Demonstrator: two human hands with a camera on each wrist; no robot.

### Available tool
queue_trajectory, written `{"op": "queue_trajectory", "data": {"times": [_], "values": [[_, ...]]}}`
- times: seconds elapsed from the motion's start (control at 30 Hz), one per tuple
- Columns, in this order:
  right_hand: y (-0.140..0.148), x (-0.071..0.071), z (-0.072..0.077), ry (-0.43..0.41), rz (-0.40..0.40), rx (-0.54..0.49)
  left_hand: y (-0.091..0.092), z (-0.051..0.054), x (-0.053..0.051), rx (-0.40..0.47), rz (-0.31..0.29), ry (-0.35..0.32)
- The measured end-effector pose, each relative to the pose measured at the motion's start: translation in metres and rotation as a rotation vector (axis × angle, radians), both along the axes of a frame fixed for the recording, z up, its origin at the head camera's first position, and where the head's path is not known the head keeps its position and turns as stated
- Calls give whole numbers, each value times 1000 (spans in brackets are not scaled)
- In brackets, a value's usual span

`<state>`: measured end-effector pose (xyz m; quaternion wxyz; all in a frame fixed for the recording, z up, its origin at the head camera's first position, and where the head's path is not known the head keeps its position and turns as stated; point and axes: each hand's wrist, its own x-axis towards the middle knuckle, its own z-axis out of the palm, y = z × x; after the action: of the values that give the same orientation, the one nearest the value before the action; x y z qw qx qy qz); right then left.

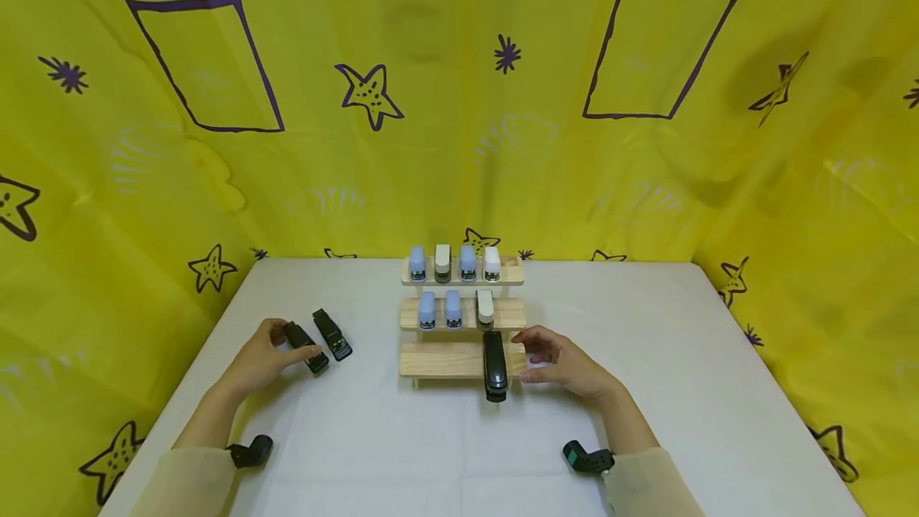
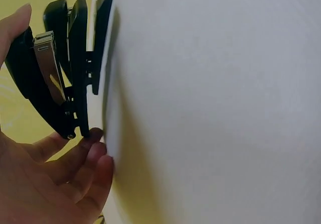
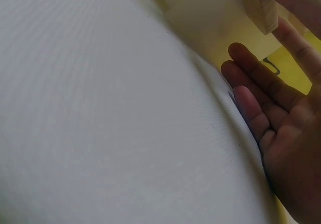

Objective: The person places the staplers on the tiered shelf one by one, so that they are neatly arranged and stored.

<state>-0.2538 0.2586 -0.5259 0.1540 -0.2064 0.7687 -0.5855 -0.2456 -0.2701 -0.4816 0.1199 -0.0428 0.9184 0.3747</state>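
Note:
My left hand (image 1: 260, 353) pinches a black stapler (image 2: 35, 78) lying on the white table, its thumb at one end and its fingers at the hinge end in the left wrist view. Beside it lies a second black stapler (image 1: 333, 334). My right hand (image 1: 567, 364) holds the right end of the bottom step of a three-tier wooden stand (image 1: 438, 360), with thumb and index finger about the board's edges; its other fingers extend loosely in the right wrist view. Next to that hand, another black stapler (image 1: 495, 367) rests on the bottom step, its near end jutting past the front edge.
Small blue and white stapler-like items stand in rows on the middle step (image 1: 512, 311) and the top step (image 1: 512, 271). A white cloth (image 1: 388, 453) covers the table. Behind it hangs a yellow curtain (image 1: 431, 174) with drawn stars.

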Motion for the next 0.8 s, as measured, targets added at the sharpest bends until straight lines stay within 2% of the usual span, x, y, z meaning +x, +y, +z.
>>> {"op": "queue_trajectory", "data": {"times": [0.13, 0.33, 0.6, 0.8], "values": [[2, 1, 1, -5, -7, 0, 2, 2, 1, 18, 0, 6], [2, 0, 1, 3, -7, 0, 10, 12, 6, 8, 8, 23], [0, 0, 3, -4, 5, -22, 24, 26, 25, -2, 12, 55], [-1, 3, 3, 0, 0, -22, 44, 28, 35, 24, -22, 103]]}}
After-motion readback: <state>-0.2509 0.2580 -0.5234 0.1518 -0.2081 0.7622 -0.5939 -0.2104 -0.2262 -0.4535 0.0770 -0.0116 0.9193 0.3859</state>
